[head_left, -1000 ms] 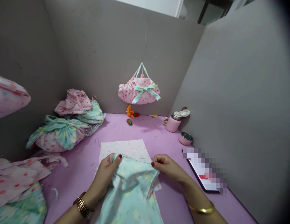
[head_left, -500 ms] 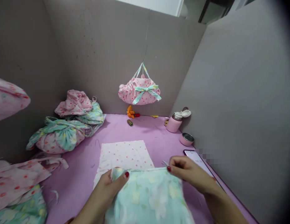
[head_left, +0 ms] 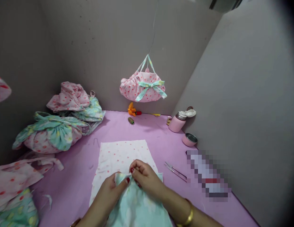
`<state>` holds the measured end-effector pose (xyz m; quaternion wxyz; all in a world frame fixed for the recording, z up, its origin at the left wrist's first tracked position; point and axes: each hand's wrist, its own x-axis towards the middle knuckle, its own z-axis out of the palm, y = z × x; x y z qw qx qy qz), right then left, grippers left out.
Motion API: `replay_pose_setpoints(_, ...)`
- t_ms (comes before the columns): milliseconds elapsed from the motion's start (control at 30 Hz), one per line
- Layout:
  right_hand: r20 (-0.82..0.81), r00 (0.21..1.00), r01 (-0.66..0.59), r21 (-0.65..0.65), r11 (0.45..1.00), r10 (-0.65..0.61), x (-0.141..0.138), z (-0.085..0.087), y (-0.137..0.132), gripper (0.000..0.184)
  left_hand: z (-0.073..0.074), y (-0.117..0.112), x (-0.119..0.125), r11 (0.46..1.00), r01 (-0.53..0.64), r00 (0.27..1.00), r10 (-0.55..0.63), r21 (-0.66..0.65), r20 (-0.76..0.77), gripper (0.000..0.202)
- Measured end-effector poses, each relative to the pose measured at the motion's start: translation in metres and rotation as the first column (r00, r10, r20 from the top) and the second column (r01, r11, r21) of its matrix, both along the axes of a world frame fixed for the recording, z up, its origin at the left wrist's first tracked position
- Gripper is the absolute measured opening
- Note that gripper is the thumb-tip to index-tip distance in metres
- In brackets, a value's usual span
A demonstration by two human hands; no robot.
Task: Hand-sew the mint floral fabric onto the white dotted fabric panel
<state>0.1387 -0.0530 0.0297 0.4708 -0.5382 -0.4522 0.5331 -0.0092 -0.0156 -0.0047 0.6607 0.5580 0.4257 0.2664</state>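
Note:
A mint-green floral cloth (head_left: 139,208) hangs from both hands near the bottom middle of the view. My left hand (head_left: 113,189) is closed on its upper left edge, thumb on top. My right hand (head_left: 147,178) pinches the same top edge just right of the left thumb; whether anything small, such as a needle, is also between its fingertips cannot be made out. Under and beyond the hands, a white cloth with pink dots (head_left: 123,154) lies flat on the purple table cover (head_left: 113,126). Slim metal tweezers or snips (head_left: 175,171) lie right of the hands.
Finished-looking fabric bags (head_left: 54,135) and loose dotted fabric (head_left: 14,183) are piled at left. A pink dotted bag (head_left: 144,86) hangs by a thread. A pink flask (head_left: 177,123), its cup (head_left: 189,139) and a blurred-out phone (head_left: 208,173) line the right wall. A thread spool (head_left: 131,120) stands behind.
My right hand has moved left along the cloth's top edge, close to my left hand. The cloth's right part now droops. The metal tool on the table has come into view.

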Motion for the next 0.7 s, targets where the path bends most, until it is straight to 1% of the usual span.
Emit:
replay_pose_setpoints(67,-0.026,0.994,0.107,-0.094,0.99,-0.11,0.009,-0.011,0.005,0.009,-0.003,0.001,-0.001,1.0,0.006,1.0,-0.005,0.022,-0.029,0.028)
replay_pose_setpoints(100,-0.027,0.984,0.17,-0.115,0.979,-0.174,0.02,-0.01,0.007,0.01,-0.003,0.0,-0.002,1.0,0.009,0.999,-0.008,0.023,-0.037,0.028)
replay_pose_setpoints(133,-0.02,0.967,0.251,-0.085,0.964,-0.254,0.034,-0.005,0.007,0.012,-0.002,0.0,-0.003,1.0,0.009,0.999,-0.009,0.019,-0.04,0.028)
replay_pose_setpoints(200,0.009,0.918,0.397,0.028,0.917,-0.397,0.068,0.017,0.008,0.016,0.0,-0.001,-0.004,1.0,0.017,0.999,-0.017,-0.002,-0.028,0.028)
replay_pose_setpoints(267,0.004,0.819,0.562,0.198,0.803,-0.574,0.101,0.047,0.008,0.019,0.002,-0.002,-0.004,0.999,0.027,1.0,-0.027,-0.037,-0.005,0.029)
replay_pose_setpoints(333,-0.019,0.766,0.623,0.268,0.735,-0.642,0.126,0.077,0.008,0.02,0.001,-0.002,-0.003,0.997,0.032,0.999,-0.031,-0.065,0.015,0.031)
replay_pose_setpoints(367,-0.031,0.745,0.643,0.302,0.704,-0.666,0.133,0.09,0.008,0.02,0.0,-0.003,-0.003,0.997,0.026,0.999,-0.025,-0.073,0.02,0.032)
replay_pose_setpoints(400,-0.052,0.726,0.66,0.335,0.673,-0.686,0.137,0.1,0.008,0.019,0.0,-0.003,-0.002,0.997,0.016,1.0,-0.014,-0.079,0.024,0.032)
replay_pose_setpoints(467,-0.133,0.683,0.696,0.416,0.585,-0.718,0.133,0.115,0.008,0.018,0.0,-0.004,-0.001,0.996,-0.008,1.0,0.011,-0.086,0.028,0.032)
replay_pose_setpoints(500,-0.184,0.665,0.712,0.45,0.539,-0.724,0.126,0.118,0.007,0.017,0.001,-0.005,-0.001,0.996,-0.019,0.999,0.021,-0.087,0.027,0.032)
replay_pose_setpoints(533,-0.232,0.658,0.72,0.472,0.509,-0.716,0.116,0.118,0.006,0.017,0.002,-0.006,-0.001,0.996,-0.026,0.999,0.029,-0.083,0.028,0.031)
replay_pose_setpoints(567,-0.264,0.669,0.717,0.477,0.509,-0.695,0.102,0.115,0.005,0.016,0.003,-0.006,-0.001,0.996,-0.027,0.999,0.03,-0.079,0.028,0.031)
replay_pose_setpoints(600,-0.27,0.705,0.692,0.463,0.554,-0.655,0.087,0.109,0.003,0.017,0.005,-0.006,-0.001,0.997,-0.025,0.999,0.027,-0.076,0.027,0.03)
replay_pose_setpoints(633,-0.245,0.773,0.629,0.42,0.654,-0.585,0.07,0.099,0.001,0.017,0.006,-0.006,-0.002,0.997,-0.022,0.999,0.024,-0.074,0.028,0.03)
replay_pose_setpoints(667,-0.199,0.855,0.519,0.352,0.779,-0.479,0.054,0.086,-0.001,0.017,0.008,-0.006,-0.001,0.997,-0.02,0.999,0.023,-0.072,0.037,0.029)
replay_pose_setpoints(700,-0.14,0.938,0.344,0.251,0.905,-0.317,0.038,0.07,-0.003,0.019,0.01,-0.006,-0.001,0.997,-0.012,0.999,0.016,-0.07,0.05,0.028)
